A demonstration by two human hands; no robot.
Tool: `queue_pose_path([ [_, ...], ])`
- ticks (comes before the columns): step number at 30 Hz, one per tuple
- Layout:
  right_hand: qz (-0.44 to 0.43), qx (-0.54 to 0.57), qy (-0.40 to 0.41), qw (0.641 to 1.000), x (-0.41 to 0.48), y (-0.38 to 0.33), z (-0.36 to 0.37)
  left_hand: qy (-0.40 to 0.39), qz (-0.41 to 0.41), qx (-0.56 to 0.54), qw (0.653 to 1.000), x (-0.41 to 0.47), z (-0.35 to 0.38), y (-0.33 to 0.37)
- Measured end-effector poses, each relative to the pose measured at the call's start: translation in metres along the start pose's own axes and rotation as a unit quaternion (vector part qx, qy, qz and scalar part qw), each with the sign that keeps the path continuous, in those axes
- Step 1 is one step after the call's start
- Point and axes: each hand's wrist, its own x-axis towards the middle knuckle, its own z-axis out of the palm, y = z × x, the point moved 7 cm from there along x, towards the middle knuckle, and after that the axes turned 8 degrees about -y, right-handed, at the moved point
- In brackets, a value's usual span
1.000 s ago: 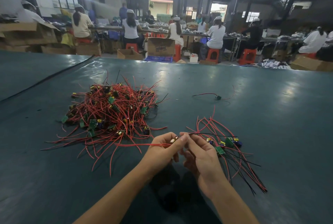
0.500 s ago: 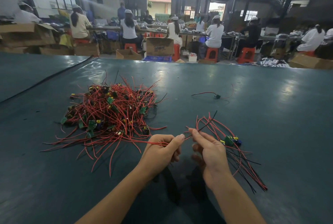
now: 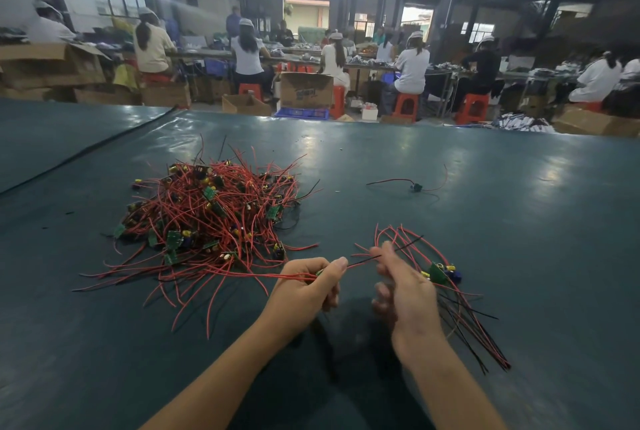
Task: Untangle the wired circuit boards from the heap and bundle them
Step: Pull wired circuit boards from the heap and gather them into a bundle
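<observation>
A heap of small green circuit boards (image 3: 207, 211) with tangled red and black wires lies on the table left of centre. My left hand (image 3: 304, 287) pinches one wired board, whose red wires trail left toward the heap. Its red and black wires run right to the fingertips of my right hand (image 3: 405, 291), which is blurred and appears to pinch them. Behind and right of that hand lies a sorted bundle of boards (image 3: 443, 273), its wires fanning toward me.
The table (image 3: 519, 221) is covered in dark green sheet. One loose wired board (image 3: 414, 187) lies alone farther back on the right. A black line (image 3: 86, 149) crosses the far left. Beyond the far edge are cardboard boxes (image 3: 304, 90), red stools and seated workers.
My hands have drawn apart. The right hand has slid rightward along the wires, while the left hand keeps its hold on the board.
</observation>
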Motion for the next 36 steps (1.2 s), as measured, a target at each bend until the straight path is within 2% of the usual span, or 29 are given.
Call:
queue_pose_path([
  [3,-0.005,-0.031,-0.089,0.996,-0.015,0.012,0.032,0.011,0.010,-0.013,1.000,0.000,-0.001,0.003],
  [5,-0.012,-0.028,-0.101,0.994,-0.020,0.016,0.040,0.006,0.013,-0.021,1.000,0.000,-0.001,0.004],
  [11,0.021,0.015,-0.020,0.999,-0.009,0.020,0.023,-0.029,-0.003,0.038,0.999,0.000,0.006,0.000],
  [15,0.004,0.081,0.056,0.995,0.005,-0.004,-0.008,-0.036,-0.022,0.013,0.999,0.000,0.001,0.002],
  [19,-0.015,0.135,0.080,0.988,0.012,-0.018,-0.032,-0.038,-0.030,-0.003,0.999,-0.001,0.002,0.006],
  [21,-0.031,0.152,0.076,0.985,0.012,-0.019,-0.032,-0.020,-0.074,-0.018,0.997,-0.003,0.002,0.001],
  [25,-0.104,0.157,0.062,0.980,0.008,-0.032,-0.028,0.006,-0.196,-0.213,0.957,-0.004,0.005,-0.016],
  [29,-0.247,0.078,0.002,0.966,-0.011,-0.054,-0.011,0.028,-0.192,-0.278,0.941,-0.002,0.002,-0.019],
  [31,-0.318,0.008,-0.028,0.948,-0.025,-0.062,0.002,0.046,-0.172,-0.221,0.959,-0.003,-0.001,-0.018],
  [34,-0.370,-0.062,-0.047,0.926,-0.040,-0.067,0.015,0.052,-0.090,-0.033,0.994,-0.004,-0.006,-0.009],
  [36,-0.381,-0.083,-0.064,0.918,-0.046,-0.068,0.021,0.058,-0.029,0.101,0.993,-0.005,-0.008,-0.001],
])
